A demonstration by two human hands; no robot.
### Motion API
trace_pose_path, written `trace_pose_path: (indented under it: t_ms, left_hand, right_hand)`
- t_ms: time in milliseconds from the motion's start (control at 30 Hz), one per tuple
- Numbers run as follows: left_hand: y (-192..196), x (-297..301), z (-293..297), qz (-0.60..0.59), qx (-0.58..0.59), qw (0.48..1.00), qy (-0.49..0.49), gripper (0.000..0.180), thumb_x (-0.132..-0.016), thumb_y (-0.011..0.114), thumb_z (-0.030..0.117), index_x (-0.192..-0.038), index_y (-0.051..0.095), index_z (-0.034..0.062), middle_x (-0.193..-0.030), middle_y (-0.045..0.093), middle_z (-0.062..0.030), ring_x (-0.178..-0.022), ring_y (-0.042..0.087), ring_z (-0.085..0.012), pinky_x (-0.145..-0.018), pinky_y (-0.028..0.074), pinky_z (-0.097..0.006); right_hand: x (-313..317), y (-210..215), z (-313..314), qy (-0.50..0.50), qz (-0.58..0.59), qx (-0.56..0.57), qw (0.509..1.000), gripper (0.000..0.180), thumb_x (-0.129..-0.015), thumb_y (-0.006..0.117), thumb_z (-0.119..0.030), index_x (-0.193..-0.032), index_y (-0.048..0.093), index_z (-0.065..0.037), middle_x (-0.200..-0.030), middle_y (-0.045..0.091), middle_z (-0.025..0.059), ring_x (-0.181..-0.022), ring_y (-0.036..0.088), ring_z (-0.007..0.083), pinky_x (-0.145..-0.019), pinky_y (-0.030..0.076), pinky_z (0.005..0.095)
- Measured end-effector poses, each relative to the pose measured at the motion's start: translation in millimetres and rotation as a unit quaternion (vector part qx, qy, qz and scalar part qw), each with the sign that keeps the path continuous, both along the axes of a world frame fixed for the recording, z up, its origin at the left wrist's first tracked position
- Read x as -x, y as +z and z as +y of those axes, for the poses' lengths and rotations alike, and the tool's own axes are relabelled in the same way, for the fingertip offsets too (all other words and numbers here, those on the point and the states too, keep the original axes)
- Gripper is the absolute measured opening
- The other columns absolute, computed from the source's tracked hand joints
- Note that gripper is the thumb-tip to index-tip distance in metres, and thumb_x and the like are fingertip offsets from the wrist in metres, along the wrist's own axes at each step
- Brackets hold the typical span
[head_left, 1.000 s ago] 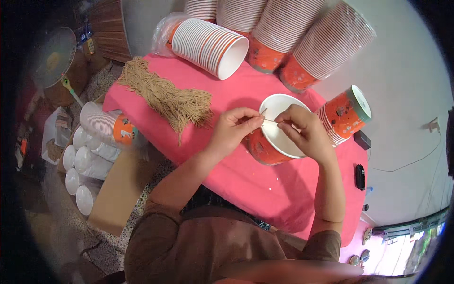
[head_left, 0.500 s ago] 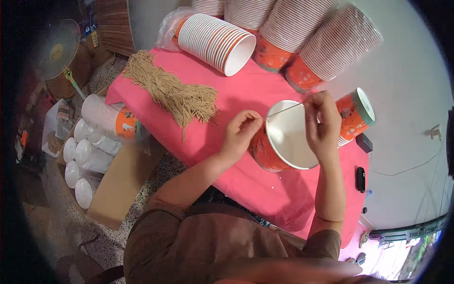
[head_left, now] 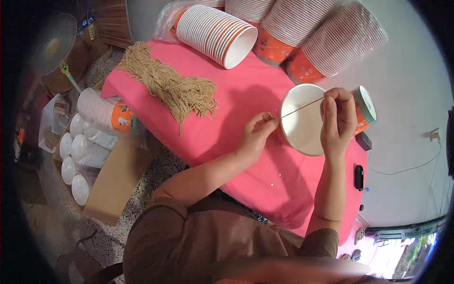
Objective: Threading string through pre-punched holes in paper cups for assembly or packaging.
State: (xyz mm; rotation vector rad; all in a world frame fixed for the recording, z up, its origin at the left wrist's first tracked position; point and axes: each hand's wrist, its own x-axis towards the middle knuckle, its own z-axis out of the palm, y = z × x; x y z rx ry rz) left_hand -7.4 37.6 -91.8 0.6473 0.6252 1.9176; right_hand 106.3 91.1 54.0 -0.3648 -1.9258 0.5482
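A thin tan cord (head_left: pixel 302 108) runs taut between my two hands, slanting across the mouth of a wide paper bucket (head_left: pixel 302 135) with a white inside. My left hand (head_left: pixel 258 135) pinches one end of the cord close to the bucket's left rim. Above the right part of the rim, my right hand (head_left: pixel 338 118) pinches the other end, hiding some of that rim. A bundle of similar tan cords (head_left: pixel 175 92) lies on the pink cloth to the left.
Nested paper buckets (head_left: pixel 215 35) lie on their side at the back, beside tall wrapped stacks (head_left: pixel 338 45). An orange and green bucket (head_left: pixel 365 111) stands behind my right hand. A black object (head_left: pixel 359 177) lies at the right edge. A carton (head_left: pixel 113 184) holds wrapped white tubs at left.
Both hands have moved to the right with the cord. The bucket has shifted right and tipped, so its white inside faces up more and its printed side barely shows.
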Motion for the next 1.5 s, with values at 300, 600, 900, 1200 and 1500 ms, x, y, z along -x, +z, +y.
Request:
trace_pose_path:
  t_ms: [300,600,900,1200,1500]
  left_hand:
    - [21,9,0,-0.035,0.006,0.999,-0.026,0.009,-0.09,0.062,0.012,-0.091,0.061,0.0037,-0.086,0.06,0.0002,-0.081,0.056,-0.0073,-0.076,0.045,-0.023]
    - [13,-1,22,0.179,-0.037,0.975,0.127,0.005,-0.09,0.058,0.006,-0.085,0.058,0.0037,-0.081,0.057,0.0021,-0.077,0.053,-0.0043,-0.071,0.044,-0.022]
    - [5,0,21,0.126,-0.053,0.988,0.07,0.002,-0.089,0.058,0.004,-0.091,0.057,0.0033,-0.084,0.057,0.0026,-0.077,0.052,-0.0041,-0.071,0.043,-0.021]
    - [8,0,14,0.196,-0.069,0.974,0.09,0.004,-0.089,0.058,0.004,-0.093,0.057,0.0035,-0.087,0.057,0.0023,-0.082,0.052,-0.0053,-0.075,0.044,-0.022]
    - [8,-3,13,0.198,-0.076,0.974,0.085,0.005,-0.086,0.06,0.002,-0.091,0.057,0.0032,-0.083,0.059,0.0009,-0.079,0.054,-0.006,-0.071,0.045,-0.023]
  right_hand:
    - [-12,11,-37,-0.088,-0.332,-0.057,0.938,0.043,-0.069,0.079,-0.026,-0.1,0.061,-0.002,-0.089,0.062,0.0116,-0.072,0.062,0.0248,-0.064,0.049,0.0339]
    - [-20,-34,-18,-0.089,-0.338,0.007,0.937,0.015,-0.078,0.069,-0.01,-0.09,0.066,-0.002,-0.074,0.065,0.0137,-0.063,0.064,0.0263,-0.059,0.049,0.0344]
    - [-22,-4,-2,-0.139,-0.328,-0.008,0.934,0.034,-0.08,0.071,-0.012,-0.111,0.061,-0.003,-0.083,0.065,0.0103,-0.073,0.063,0.0207,-0.064,0.049,0.0304]
    - [-9,-11,-9,-0.074,-0.371,0.115,0.918,0.017,-0.086,0.064,-0.016,-0.092,0.067,-0.001,-0.075,0.066,0.0153,-0.062,0.064,0.0233,-0.058,0.049,0.0339]
    - [-3,-5,-18,-0.108,-0.379,0.056,0.917,0.012,-0.079,0.058,-0.011,-0.084,0.064,-0.001,-0.072,0.063,0.0162,-0.061,0.062,0.0277,-0.06,0.048,0.0371]
